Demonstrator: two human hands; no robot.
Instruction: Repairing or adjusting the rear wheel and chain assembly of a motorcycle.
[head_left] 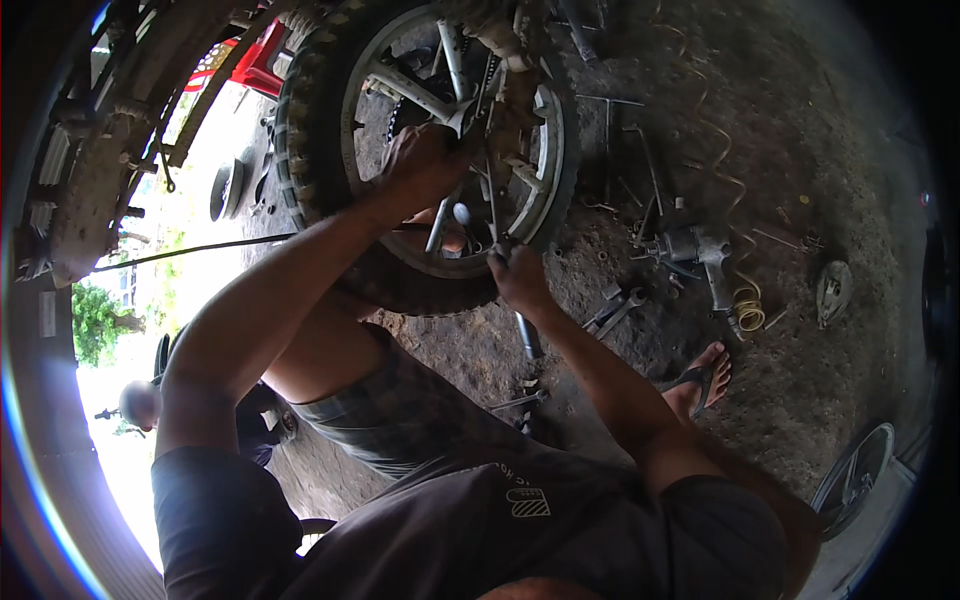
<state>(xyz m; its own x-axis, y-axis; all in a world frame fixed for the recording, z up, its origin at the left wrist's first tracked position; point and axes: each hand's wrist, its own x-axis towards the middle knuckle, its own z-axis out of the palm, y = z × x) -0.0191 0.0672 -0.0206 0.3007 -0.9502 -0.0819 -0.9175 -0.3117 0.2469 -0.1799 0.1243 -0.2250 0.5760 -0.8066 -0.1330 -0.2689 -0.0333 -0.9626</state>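
Observation:
A motorcycle wheel with a knobby tyre [297, 150] and pale spoked rim [362, 70] stands in front of me. My left hand [420, 162] reaches over the spokes to the hub, its fingers curled in; what they grip is hidden. Low on the wheel's right side, my right hand [520, 278] is wrapped round the end of a thin metal rod-like tool [491, 205]. That tool runs up across the spokes toward the hub; its exact kind is unclear. Behind the spokes, part of a chain sprocket [398, 118] shows.
On the dirt floor to the right lie an impact wrench [700, 250] with a coiled yellow hose [748, 308], several spanners [615, 312] and a T-handle wrench [608, 140]. A red plastic chair [262, 62] stands at the far left. Another wheel [855, 475] rests at lower right.

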